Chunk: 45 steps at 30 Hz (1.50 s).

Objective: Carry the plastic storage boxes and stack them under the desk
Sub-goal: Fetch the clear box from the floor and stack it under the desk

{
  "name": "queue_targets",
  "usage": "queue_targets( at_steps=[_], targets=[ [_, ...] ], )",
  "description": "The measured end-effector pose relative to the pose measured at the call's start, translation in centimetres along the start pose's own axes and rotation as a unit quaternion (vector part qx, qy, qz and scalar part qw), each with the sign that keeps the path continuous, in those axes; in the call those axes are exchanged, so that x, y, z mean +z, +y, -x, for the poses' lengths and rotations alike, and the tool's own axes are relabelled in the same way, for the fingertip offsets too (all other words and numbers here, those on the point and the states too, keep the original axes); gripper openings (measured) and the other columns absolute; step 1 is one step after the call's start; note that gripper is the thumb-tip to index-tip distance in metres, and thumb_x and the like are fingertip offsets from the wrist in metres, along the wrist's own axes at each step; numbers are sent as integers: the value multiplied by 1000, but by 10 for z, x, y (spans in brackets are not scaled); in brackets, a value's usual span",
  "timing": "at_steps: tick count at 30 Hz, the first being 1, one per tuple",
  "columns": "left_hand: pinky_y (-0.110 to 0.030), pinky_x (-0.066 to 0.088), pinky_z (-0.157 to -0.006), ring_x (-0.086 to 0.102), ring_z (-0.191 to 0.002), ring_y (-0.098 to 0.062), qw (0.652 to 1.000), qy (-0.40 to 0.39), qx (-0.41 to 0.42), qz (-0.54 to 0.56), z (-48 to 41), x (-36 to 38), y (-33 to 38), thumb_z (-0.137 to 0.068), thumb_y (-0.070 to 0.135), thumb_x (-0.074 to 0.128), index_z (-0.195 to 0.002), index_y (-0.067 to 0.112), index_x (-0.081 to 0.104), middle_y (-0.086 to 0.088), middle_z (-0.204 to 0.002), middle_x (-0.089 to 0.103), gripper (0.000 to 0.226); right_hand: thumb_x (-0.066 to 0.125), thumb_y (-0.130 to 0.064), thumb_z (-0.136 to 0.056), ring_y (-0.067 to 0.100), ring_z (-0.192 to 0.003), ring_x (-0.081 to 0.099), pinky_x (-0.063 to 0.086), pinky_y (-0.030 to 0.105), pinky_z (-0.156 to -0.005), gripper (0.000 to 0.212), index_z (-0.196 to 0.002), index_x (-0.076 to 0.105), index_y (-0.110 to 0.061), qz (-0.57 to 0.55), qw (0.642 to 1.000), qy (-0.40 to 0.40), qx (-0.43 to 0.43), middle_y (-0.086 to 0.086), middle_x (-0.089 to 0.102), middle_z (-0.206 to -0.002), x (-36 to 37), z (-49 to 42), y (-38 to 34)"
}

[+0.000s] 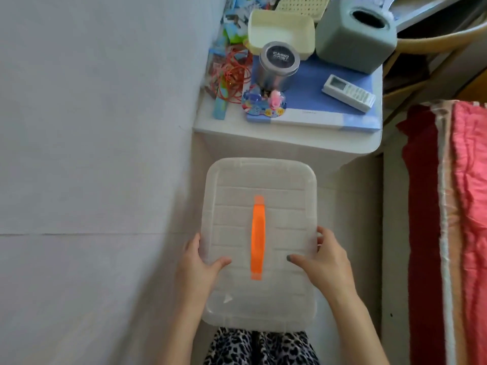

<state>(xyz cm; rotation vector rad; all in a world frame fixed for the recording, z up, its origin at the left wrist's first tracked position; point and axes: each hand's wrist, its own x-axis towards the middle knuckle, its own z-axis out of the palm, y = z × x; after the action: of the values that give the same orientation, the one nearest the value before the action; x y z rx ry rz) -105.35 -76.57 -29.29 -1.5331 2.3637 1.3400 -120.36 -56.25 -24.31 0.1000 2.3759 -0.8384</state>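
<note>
White wall (92,127) bounds the scene on the left, and a red and pink quilted blanket (461,206) bounds it on the right. Between them stands a small white stand (290,143) with a loaded top. A translucent rectangular plastic storage box (287,206) is located in front of this stand, directly ahead of the person and above a leopard-print garment (261,346). Its ribbed lid is fitted. A long orange handle (258,238) lies flat along the lid centre line. Contents cannot be read through the frosted plastic. The left hand (203,262) grips the left long edge, thumb on the lid and fingers curled round the rim. The right hand (324,259) grips the right long edge in the same manner. On the stand, a round silver tin with a black lid marked CASIO (276,67) is closed, so its contents are hidden. Just behind it lies a cream plastic basket (282,30), tipped so its open side faces the camera. Beside the basket stands a grey-green square container (353,38) with a dark round top opening; its interior cannot be seen. A white remote control (349,93) rests on a flat blue and white box (329,111). A tangle of orange cord (232,72) lies left of the tin.
</note>
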Motion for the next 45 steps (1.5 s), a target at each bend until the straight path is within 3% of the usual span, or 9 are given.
queue_targets(
  at_steps=[3, 6, 9, 13, 17, 20, 26, 31, 45],
  targets=[
    [-41, 46, -98, 55, -116, -29, 1000, -7, 1, -10, -21, 19, -18, -55, 36, 90, -136, 7, 50, -12, -127, 57, 95, 87, -29, -59, 5, -78, 51, 37, 20, -60, 68, -113, 47, -33, 4, 1000, -11, 3, -19, 51, -88, 20, -22, 12],
    [-46, 45, -99, 54, -118, -29, 1000, -15, -8, -20, -45, 39, -37, -55, 35, 90, -136, 8, 49, -13, -128, 55, 95, 87, -30, -60, 10, -85, 56, 41, 27, -65, 72, -121, 49, -28, 7, 1000, -23, 12, -15, 55, -93, 42, -48, 27],
    [-39, 43, -101, 53, -120, -29, 999, -12, -23, -25, -65, 62, -56, -55, 36, 90, -140, 8, 45, -13, -132, 53, 100, 87, -31, -61, 16, -95, 59, 44, 30, -71, 76, -126, 48, -25, 12, 999, -29, 17, -6, 60, -106, 64, -73, 43],
    [-29, 42, -88, 57, -109, -26, 999, -15, -3, -45, -91, 91, -80, -55, 38, 89, -138, 15, 48, -7, -118, 57, 95, 85, -29, -66, 21, -97, 58, 45, 32, -73, 72, -127, 46, -19, 36, 998, -46, 12, -2, 58, -106, 92, -107, 64],
    [-36, 46, -93, 57, -109, -27, 999, -30, -6, -41, -113, 109, -98, -57, 32, 90, -136, 16, 50, -10, -116, 58, 90, 79, -25, -75, 23, -100, 59, 47, 34, -77, 67, -131, 44, -15, 61, 995, -74, 14, 2, 61, -112, 114, -134, 80],
    [-34, 48, -89, 58, -105, -25, 997, -44, -13, -60, -127, 121, -113, -58, 36, 88, -134, 21, 51, -7, -113, 58, 86, 76, -22, -78, 21, -98, 60, 48, 34, -75, 61, -130, 45, -16, 72, 994, -81, 16, 2, 62, -112, 130, -149, 89],
    [-32, 48, -88, 57, -109, -24, 994, -69, -46, -65, -141, 144, -134, -63, 40, 85, -136, 22, 48, -6, -120, 55, 83, 73, -14, -81, 27, -108, 59, 51, 45, -88, 63, -135, 41, -12, 73, 992, -97, 37, 7, 60, -121, 157, -173, 105],
    [-23, 39, -86, 55, -113, -22, 996, -66, -52, -39, -149, 158, -145, -64, 35, 85, -137, 24, 47, -5, -124, 54, 83, 69, -9, -83, 29, -112, 57, 50, 47, -91, 64, -139, 36, -11, 85, 989, -104, 56, 9, 57, -128, 172, -192, 113],
    [-26, 43, -85, 55, -111, -21, 993, -69, -70, -67, -172, 167, -160, -66, 31, 84, -137, 24, 47, -5, -121, 54, 80, 60, -3, -85, 29, -103, 59, 50, 36, -78, 49, -130, 41, -10, 99, 984, -123, 77, 9, 60, -118, 204, -211, 123]
  ],
)
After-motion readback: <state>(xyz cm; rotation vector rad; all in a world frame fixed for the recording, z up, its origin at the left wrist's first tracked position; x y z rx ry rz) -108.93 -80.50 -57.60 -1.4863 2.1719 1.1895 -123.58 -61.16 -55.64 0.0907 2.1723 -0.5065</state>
